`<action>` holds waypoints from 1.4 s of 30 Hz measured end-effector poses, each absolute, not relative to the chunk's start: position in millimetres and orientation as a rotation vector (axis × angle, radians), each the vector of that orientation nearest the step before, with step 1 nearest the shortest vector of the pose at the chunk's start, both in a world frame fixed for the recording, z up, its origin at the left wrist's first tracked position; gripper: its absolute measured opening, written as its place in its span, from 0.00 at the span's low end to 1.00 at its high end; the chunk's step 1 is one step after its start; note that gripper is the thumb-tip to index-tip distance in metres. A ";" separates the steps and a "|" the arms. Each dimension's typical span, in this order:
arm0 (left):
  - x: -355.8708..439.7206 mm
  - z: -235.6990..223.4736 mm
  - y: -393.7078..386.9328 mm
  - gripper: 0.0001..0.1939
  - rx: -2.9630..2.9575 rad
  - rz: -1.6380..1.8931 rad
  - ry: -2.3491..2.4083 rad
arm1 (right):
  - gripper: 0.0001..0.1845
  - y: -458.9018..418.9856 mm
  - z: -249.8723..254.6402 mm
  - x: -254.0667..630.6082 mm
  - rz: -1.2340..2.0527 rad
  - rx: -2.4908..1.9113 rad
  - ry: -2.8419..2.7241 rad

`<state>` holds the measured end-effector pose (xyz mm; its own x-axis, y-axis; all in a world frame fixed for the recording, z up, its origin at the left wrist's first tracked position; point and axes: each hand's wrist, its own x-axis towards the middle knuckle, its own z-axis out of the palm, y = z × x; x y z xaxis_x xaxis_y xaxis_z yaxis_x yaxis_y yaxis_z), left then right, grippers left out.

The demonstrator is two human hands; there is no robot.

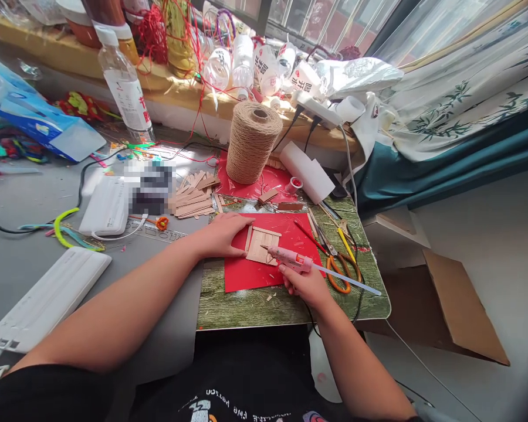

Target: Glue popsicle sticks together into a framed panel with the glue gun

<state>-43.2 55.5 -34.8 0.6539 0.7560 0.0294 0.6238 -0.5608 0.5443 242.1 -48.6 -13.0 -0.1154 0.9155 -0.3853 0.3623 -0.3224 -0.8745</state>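
A small panel of wooden craft sticks [260,245] lies on a red paper sheet [250,272] on a green patterned board [246,308]. My left hand [222,234] rests flat on the red sheet, fingers stretched out and touching the panel's left edge. My right hand [305,285] is closed round a pink hot glue gun [290,258]. Its nozzle points left and meets the panel's right side. A clear glue stick [347,281] juts from the gun's back toward the right.
Orange-handled scissors [338,266] and a red pencil lie right of the sheet. A heap of loose craft sticks [193,196] and a big twine spool [251,143] stand behind. White cases [48,299], a plastic bottle [125,88] and cables crowd the left. A cardboard piece [462,308] lies on the floor.
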 end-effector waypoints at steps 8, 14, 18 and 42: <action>-42.1 -32.5 54.5 0.45 2.395 0.360 1.067 | 0.23 -40.2 -45.5 248.3 1.483 -1.621 -1.139; -40.0 -26.3 52.8 0.44 2.439 0.359 1.056 | 0.23 -43.7 -43.7 243.8 1.465 -1.615 -1.167; -38.1 -18.0 50.0 0.41 2.527 0.333 1.041 | 0.24 -45.4 -34.0 237.9 1.440 -1.615 -1.187; -25.9 -14.6 32.4 0.49 2.566 0.266 1.161 | 0.20 -43.0 -34.9 237.6 1.433 -1.625 -1.183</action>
<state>-25.9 32.4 -14.6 0.6543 0.7552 0.0403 0.6973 -0.6231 0.3542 237.6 -43.0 -34.9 -0.0096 0.9241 -0.3821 0.2008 -0.3725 -0.9061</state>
